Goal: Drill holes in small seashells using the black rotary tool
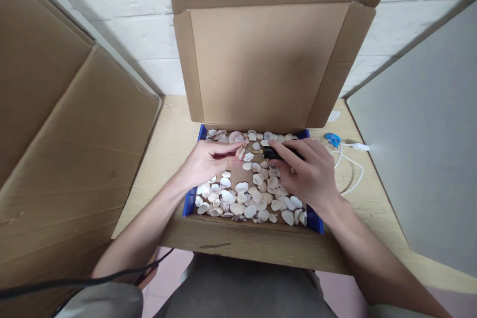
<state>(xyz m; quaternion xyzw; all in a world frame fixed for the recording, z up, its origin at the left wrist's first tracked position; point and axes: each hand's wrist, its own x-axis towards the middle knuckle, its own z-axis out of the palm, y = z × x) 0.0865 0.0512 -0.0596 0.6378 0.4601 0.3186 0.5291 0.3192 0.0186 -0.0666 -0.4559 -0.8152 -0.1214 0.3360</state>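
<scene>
My left hand (204, 161) pinches a reddish-brown ribbed seashell (240, 151) between thumb and fingers, over the box. In my right hand (311, 169) is a black mini drill (270, 152) with a brass-coloured chuck, lying nearly level and pointing left at the shell. A small gap seems to separate the drill's tip from the shell; the bit itself is too fine to make out. Beneath both hands lies a shallow cardboard box (244, 174) with many loose shells (227, 197), mostly white, thickest along its near side.
The box's open lid (268, 59) stands up against the white wall. Blue side strips (315, 219) edge the box. A tall cardboard panel (85, 124) is at left, a grey panel (421, 124) at right. A white cable (352, 165) and a blue item (332, 139) lie on the wooden table (149, 179).
</scene>
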